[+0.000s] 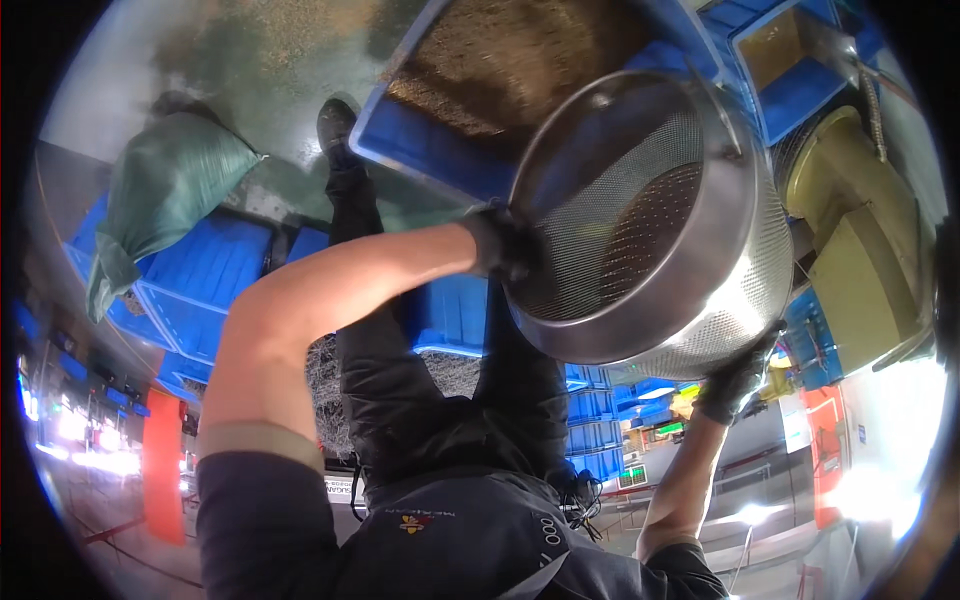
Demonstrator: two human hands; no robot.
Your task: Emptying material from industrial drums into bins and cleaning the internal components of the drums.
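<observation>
I hold a large round steel sieve (pixel 700 290) with a fine mesh wall, tilted on its side in front of me. My left hand (pixel 505 245), in a dark glove, grips its near rim. My right hand (pixel 738 380), also in a dark glove, holds the outer wall low on the right. A patch of brown grainy stuff (pixel 655 225) shows through the mesh inside. Just behind the sieve stands a blue crate (pixel 430 150) filled with brown granular material. My dark trousers and one shoe (pixel 335 120) reach toward that crate.
A green sack (pixel 170 190) lies on blue crates (pixel 200 270) at the left. Another blue crate (pixel 800 90) and a yellowish machine (pixel 860 240) stand at the right. Stacked blue crates (pixel 595 420) and an orange post (pixel 163 460) show farther off.
</observation>
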